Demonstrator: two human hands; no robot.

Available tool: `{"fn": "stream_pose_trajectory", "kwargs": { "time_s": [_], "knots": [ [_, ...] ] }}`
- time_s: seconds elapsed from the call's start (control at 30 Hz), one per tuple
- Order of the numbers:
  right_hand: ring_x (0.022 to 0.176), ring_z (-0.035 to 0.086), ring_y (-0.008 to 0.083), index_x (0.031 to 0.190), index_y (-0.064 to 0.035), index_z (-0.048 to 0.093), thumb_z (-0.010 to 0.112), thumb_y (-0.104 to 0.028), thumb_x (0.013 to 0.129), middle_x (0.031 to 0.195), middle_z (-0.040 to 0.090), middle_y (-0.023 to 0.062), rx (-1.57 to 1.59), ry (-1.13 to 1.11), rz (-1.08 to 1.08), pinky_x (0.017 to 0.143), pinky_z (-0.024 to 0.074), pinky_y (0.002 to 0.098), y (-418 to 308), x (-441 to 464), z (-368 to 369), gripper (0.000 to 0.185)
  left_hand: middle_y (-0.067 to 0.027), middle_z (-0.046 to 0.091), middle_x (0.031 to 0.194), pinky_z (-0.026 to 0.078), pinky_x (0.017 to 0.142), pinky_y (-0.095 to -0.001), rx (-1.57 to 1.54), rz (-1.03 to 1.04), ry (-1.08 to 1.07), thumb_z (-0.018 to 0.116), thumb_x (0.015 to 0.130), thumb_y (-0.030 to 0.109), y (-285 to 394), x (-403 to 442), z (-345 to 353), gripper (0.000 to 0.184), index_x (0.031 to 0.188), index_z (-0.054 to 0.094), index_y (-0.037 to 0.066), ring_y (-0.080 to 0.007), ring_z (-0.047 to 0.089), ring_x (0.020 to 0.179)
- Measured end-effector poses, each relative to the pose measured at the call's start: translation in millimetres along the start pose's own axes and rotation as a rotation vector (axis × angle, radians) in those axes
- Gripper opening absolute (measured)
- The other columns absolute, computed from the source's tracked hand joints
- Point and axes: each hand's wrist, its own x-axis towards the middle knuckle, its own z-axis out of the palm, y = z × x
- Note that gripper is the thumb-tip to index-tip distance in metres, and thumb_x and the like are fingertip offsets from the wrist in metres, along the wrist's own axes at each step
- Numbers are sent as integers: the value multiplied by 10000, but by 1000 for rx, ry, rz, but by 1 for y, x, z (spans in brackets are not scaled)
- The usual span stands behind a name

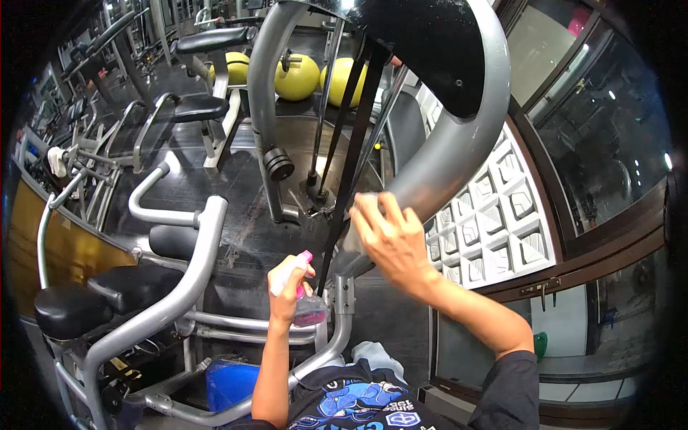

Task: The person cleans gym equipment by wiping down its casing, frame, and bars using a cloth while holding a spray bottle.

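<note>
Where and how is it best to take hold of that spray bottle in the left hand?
Probably around the upper part of the spray bottle, just below its pink nozzle, coming from the person's left. The nozzle points forward, away from the person, and the body hangs below. The left hand wraps it there, hiding part of its shape.

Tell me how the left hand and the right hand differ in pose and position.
The left hand is wrapped around a spray bottle holding pink liquid, while the right hand is by the machine's curved grey frame; whether it grips anything is unclear.
The left hand sits lower in the picture; the right hand is higher, its back toward the camera.
Both are bare, with fingers bent.
</note>
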Motion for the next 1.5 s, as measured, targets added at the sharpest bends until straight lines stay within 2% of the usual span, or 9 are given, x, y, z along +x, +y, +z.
{"fn": "stream_pose_trajectory", "kwargs": {
  "time_s": [0.43, 0.53, 0.67, 0.8, 0.97, 1.03, 1.17, 1.3, 1.5],
  "knots": [
    [1083, 527, 178, 1005, -98, 666, 583, -232, 790, 1160, 587, 31, 71, -112, -489, 826, 398, 298, -38, -90, 107, 267, -89, 622, 789, 471, 477, -241, 41, -22, -17, 536, 927, 186, 10, -13, -7, 231, 933, 620, -30, -121, 550, 484],
    [1055, 532, 130, 1102, -257, 672, 609, -238, 779, 1265, 562, -51, 117, 139, -327, 815, 378, 294, -16, -88, 86, 330, -85, 618, 786, 470, 477, -241, 49, -28, 19, 540, 927, 196, 10, -17, -12, 239, 936, 623, -28, -120, 549, 484],
    [1003, 425, 171, 1060, -403, 699, 665, -235, 739, 1027, 434, -48, 215, 429, 225, 826, 373, 312, -23, -96, 67, 363, -77, 615, 784, 465, 473, -240, 28, -29, 35, 548, 927, 209, 1, -14, -9, 244, 940, 625, -23, -118, 549, 485],
    [1039, 449, 263, 1007, -273, 710, 767, -95, 632, 1070, 390, 64, 611, 328, 599, 855, 457, 380, -82, -150, 120, 419, -67, 614, 766, 447, 464, -234, 77, -33, -47, 563, 928, 216, -9, -7, 0, 240, 882, 626, -12, -114, 549, 481],
    [1087, 452, 288, 1048, -82, 569, 668, 18, 663, 1107, 451, 111, 859, 309, 897, 1013, 329, 352, -122, -181, 128, 410, -53, 618, 727, 406, 420, -229, 200, -51, -89, 586, 910, 171, -23, -4, 23, 208, 809, 629, -6, -95, 530, 466],
    [1094, 451, 216, 1103, -35, 520, 612, -4, 747, 1098, 458, 88, 1079, 595, 1419, 1008, 322, 342, -133, -187, 123, 368, -45, 586, 663, 389, 436, -253, 253, -1, -84, 577, 853, 82, -32, -3, 36, 175, 717, 612, -23, -97, 533, 458],
    [1076, 451, 185, 1109, -32, 462, 571, -112, 849, 1084, 458, 67, 1086, 541, 1415, 990, 321, 300, -123, -185, 86, 292, -53, 589, 659, 390, 430, -266, 157, -90, -61, 575, 857, 82, -47, -2, 44, 170, 727, 617, -19, -109, 526, 435],
    [1098, 445, 274, 1086, -48, 484, 641, -69, 712, 1073, 449, 120, 954, 608, 1173, 995, 332, 375, -108, -133, 69, 406, -64, 582, 715, 380, 413, -235, 279, 19, -90, 543, 920, 110, -52, -6, 42, 232, 759, 624, -36, -97, 520, 446],
    [1143, 396, 349, 1145, -65, 477, 652, -95, 741, 1093, 441, 166, 796, 579, 1187, 1001, 293, 454, -149, -153, 164, 442, -57, 618, 745, 399, 430, -228, 281, -58, -111, 563, 923, 168, -50, -8, 25, 219, 833, 627, -21, -95, 538, 474]
  ]
}}
